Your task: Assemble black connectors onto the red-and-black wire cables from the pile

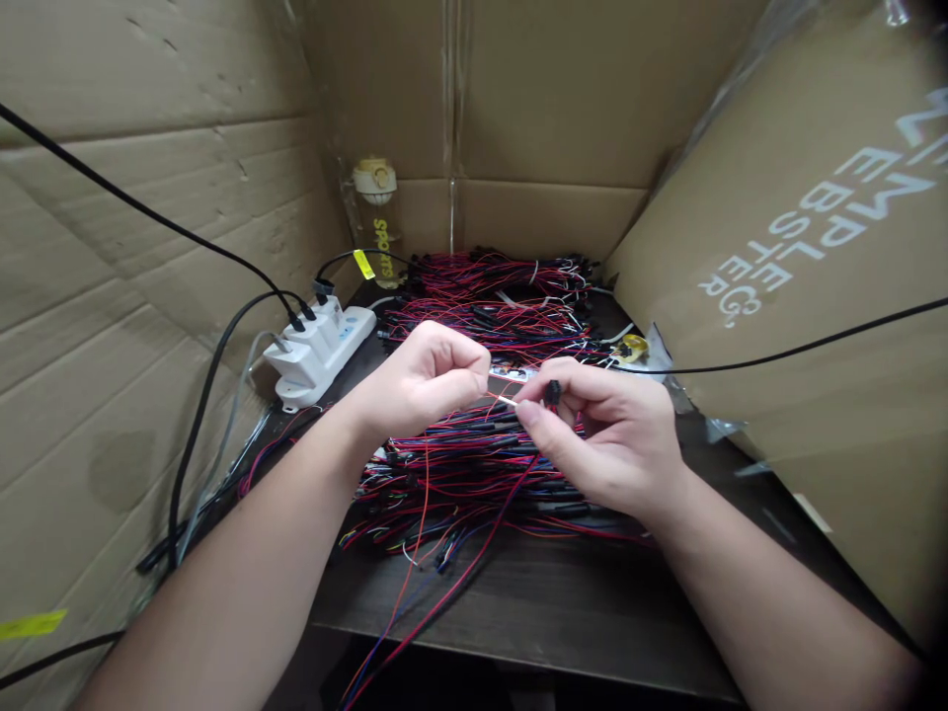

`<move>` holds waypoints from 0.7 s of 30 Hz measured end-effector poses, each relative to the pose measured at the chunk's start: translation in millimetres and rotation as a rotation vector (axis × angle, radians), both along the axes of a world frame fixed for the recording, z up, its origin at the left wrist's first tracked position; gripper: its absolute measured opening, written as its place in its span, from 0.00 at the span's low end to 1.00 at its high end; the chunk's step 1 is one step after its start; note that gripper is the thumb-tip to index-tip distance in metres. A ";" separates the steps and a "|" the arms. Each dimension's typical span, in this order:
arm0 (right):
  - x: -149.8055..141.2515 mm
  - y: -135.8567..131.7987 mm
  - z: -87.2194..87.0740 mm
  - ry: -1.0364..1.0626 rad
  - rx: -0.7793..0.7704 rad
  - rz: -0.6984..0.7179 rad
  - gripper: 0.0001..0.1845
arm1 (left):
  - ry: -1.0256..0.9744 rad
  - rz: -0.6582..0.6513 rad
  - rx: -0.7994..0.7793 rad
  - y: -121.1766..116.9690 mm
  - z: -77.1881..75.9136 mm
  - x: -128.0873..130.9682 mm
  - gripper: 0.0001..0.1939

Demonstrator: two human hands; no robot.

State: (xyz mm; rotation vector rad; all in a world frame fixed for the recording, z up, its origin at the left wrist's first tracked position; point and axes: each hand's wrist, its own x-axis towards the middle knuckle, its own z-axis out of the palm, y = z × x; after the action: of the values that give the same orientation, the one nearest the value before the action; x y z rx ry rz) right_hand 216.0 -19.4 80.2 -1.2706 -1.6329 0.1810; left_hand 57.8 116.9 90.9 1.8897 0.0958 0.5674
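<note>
My left hand (448, 380) is closed, thumb against the curled fingers, pinching a thin red-orange wire (493, 395) above the middle of the table. The same wire seems to run into a thin white sleeve or tip (508, 401), which my right hand (607, 425) pinches between thumb and forefinger. A small black connector (552, 393) sticks up among my right fingers, partly hidden by them. From below that hand, red and blue wires (474, 583) trail down over the table's front edge. An orange wire (424, 513) hangs below my left hand.
Bundles of red, blue and black wire harnesses (474, 321) cover the dark table (563, 602). At left stands a white power strip (326, 355) with plugged cords. A clear bottle (377, 222) is behind it. Cardboard walls (548, 89) enclose the table; a black cable (800, 341) crosses at right.
</note>
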 end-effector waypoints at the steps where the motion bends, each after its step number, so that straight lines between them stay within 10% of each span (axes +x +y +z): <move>1: 1.8 0.1 2.3 0.030 -0.021 0.026 0.05 | 0.026 -0.011 -0.005 0.5 -0.1 0.1 0.17; 6: 16.8 2.7 12.4 0.170 -0.088 0.075 0.11 | 0.189 -0.136 0.000 3.8 -1.3 2.8 0.14; 12: 34.8 8.3 11.6 0.801 -0.170 0.242 0.10 | 0.174 -0.304 -0.052 0.8 -3.0 9.1 0.17; 18: 57.9 16.2 14.9 1.021 -0.059 0.152 0.09 | 0.352 -0.819 -0.378 -0.5 -13.8 12.2 0.31; 21: 66.2 18.9 17.6 1.187 0.007 0.111 0.06 | 0.358 -0.726 -0.487 6.3 -19.1 7.1 0.23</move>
State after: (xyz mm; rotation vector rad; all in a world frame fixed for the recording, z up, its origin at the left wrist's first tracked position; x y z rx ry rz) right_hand 282.2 -0.5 97.8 -0.7674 -0.6538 0.8187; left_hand 64.9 123.2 71.8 1.3906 -0.2000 -0.2754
